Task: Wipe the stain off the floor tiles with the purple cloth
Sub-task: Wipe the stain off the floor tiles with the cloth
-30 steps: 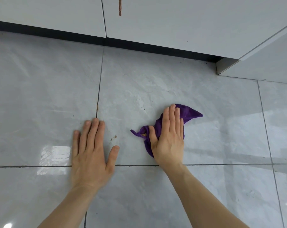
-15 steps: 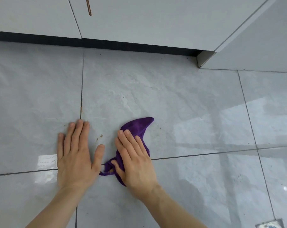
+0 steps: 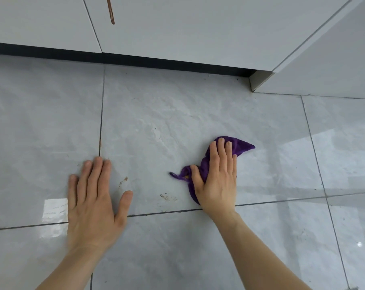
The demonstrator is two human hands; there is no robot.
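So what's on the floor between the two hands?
In the head view, bare grey tile with brown stain marks: one smear beside the left hand, and another patch nearer the right hand, which presses the cloth.

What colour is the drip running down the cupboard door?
Reddish-brown. The drip streaks down the pale grey cupboard door, seen in the head view.

Most of the purple cloth [image 3: 238,146] lies hidden beneath the flat right hand [image 3: 217,181]; only its far corner, left tail and a strip beside the palm show. The left hand [image 3: 93,197] covers a grout crossing and any floor marks beneath it. Both forearms are cut off by the bottom edge. The cabinet doors [image 3: 177,28] and a brown drip [image 3: 110,11] run off the top edge. Specks [image 3: 167,197] are too small to identify.
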